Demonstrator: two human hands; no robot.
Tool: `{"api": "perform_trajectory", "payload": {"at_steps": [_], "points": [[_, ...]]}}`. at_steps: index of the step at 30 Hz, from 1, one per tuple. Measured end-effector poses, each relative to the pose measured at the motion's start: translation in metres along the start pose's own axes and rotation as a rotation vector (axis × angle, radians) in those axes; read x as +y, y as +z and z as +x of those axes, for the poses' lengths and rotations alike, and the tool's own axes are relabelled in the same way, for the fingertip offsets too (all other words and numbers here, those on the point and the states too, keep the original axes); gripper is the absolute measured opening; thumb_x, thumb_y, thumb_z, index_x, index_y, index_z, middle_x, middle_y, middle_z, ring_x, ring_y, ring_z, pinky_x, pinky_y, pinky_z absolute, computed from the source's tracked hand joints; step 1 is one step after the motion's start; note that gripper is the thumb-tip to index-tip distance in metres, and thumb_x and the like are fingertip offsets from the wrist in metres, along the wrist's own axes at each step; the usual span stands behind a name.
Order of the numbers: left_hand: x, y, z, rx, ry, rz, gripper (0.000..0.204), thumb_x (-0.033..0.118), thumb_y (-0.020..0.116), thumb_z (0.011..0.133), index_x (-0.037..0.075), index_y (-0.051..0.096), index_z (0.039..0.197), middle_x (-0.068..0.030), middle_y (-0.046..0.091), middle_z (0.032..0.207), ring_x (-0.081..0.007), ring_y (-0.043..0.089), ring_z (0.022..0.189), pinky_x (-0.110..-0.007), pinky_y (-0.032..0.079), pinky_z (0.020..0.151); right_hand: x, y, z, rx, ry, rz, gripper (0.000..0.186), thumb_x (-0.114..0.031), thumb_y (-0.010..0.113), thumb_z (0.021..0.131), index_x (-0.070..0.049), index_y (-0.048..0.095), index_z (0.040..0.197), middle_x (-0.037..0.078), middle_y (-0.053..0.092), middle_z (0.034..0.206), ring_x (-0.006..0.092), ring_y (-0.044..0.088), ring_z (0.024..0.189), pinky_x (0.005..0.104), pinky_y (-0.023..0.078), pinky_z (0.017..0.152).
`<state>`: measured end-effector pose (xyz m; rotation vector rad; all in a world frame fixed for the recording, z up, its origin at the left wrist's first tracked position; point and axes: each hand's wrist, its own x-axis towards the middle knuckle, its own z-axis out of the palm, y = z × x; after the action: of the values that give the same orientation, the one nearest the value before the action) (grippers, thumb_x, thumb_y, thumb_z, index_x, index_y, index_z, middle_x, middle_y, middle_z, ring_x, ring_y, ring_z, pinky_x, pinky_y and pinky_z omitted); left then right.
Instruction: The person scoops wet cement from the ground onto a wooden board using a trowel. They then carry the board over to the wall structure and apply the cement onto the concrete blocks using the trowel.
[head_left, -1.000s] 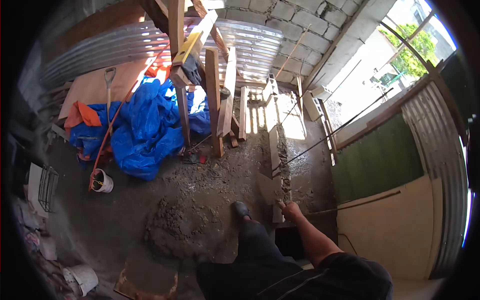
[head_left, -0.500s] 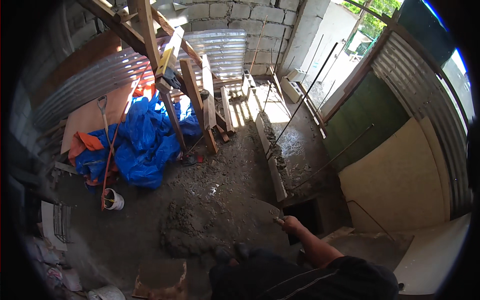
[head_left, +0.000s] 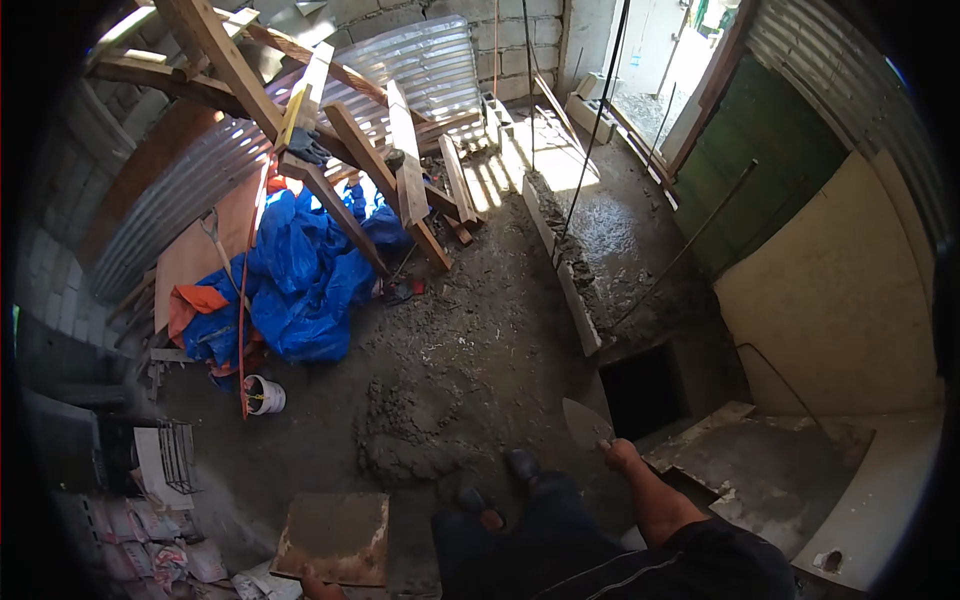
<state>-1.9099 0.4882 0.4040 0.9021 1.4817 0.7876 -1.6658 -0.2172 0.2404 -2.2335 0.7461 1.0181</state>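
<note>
My right hand (head_left: 622,456) is closed round the handle of a pointed trowel (head_left: 586,424). The trowel's blade is held beside the dark square opening (head_left: 643,390) in the floor. At the bottom left, part of my left hand (head_left: 318,586) shows at the near edge of a square wooden board (head_left: 335,537). Its thumb lies over that edge; the other fingers are hidden. Grey mortar smears the board's face. A heap of wet mortar (head_left: 410,430) lies on the floor ahead of my shoes (head_left: 522,465).
Thin rebar rods (head_left: 690,240) rise by a low concrete strip (head_left: 565,270). Wooden framing (head_left: 370,165) stands over a crumpled blue tarp (head_left: 305,270). A white bucket (head_left: 265,394) and several sacks (head_left: 150,540) are on the left. A mortar-covered panel (head_left: 780,460) lies at right.
The view has tilted down and shifted left. My left hand has come into sight at the board. The trowel blade now shows more of its face beside the floor opening.
</note>
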Motion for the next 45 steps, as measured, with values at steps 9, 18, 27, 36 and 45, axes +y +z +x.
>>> {"api": "perform_trajectory", "payload": {"at_steps": [9,18,27,36,45], "points": [[-0.022,0.004,0.082,-0.290,-0.114,0.039,0.037,0.014,0.062,0.091,-0.005,0.055,0.121,-0.0149,0.061,0.117,-0.0273,0.064,0.098,-0.042,0.054,0.078,0.043,0.067,-0.013,-0.037,-0.271,-0.726,0.032,-0.034,0.052,0.094,-0.007,0.064,0.106,0.019,0.070,0.097,0.0360,0.068,0.092,0.0469,0.053,0.080],[-0.124,0.014,0.238,-0.421,-0.209,0.103,0.048,0.016,0.063,0.090,-0.002,0.048,0.132,-0.0151,0.056,0.125,-0.0282,0.059,0.109,-0.042,0.051,0.088,-0.146,0.249,-0.100,0.064,-0.102,0.198,0.030,-0.034,0.061,0.095,-0.004,0.059,0.093,0.005,0.060,0.072,0.0159,0.058,0.059,0.0338,0.047,0.054],[-0.335,0.001,0.360,-0.272,-0.273,0.012,0.054,0.006,0.068,0.081,0.001,0.048,0.131,-0.0094,0.056,0.124,-0.0249,0.055,0.111,-0.039,0.044,0.097,-0.188,0.548,0.133,0.191,-0.880,-0.662,0.033,-0.034,0.053,0.096,-0.004,0.064,0.098,0.018,0.065,0.080,0.0346,0.066,0.076,0.0460,0.052,0.065],[-0.463,0.014,0.421,-0.286,-0.314,0.070,0.061,0.006,0.069,0.082,0.005,0.044,0.138,-0.0071,0.055,0.126,-0.0223,0.054,0.115,-0.038,0.043,0.100,-0.258,0.760,0.269,-0.182,-0.376,-0.688,0.055,-0.050,0.043,0.096,-0.005,0.061,0.120,0.025,0.064,0.115,0.0424,0.058,0.112,0.0494,0.045,0.096],[-0.475,0.022,0.413,-0.210,-0.341,0.053,0.061,0.001,0.065,0.083,0.002,0.041,0.139,-0.0100,0.052,0.132,-0.0233,0.052,0.119,-0.039,0.039,0.105,-0.138,0.678,0.334,-0.011,-0.235,-0.547,0.057,-0.053,0.048,0.094,-0.002,0.064,0.113,0.028,0.065,0.105,0.0449,0.059,0.108,0.0463,0.048,0.089]]}}
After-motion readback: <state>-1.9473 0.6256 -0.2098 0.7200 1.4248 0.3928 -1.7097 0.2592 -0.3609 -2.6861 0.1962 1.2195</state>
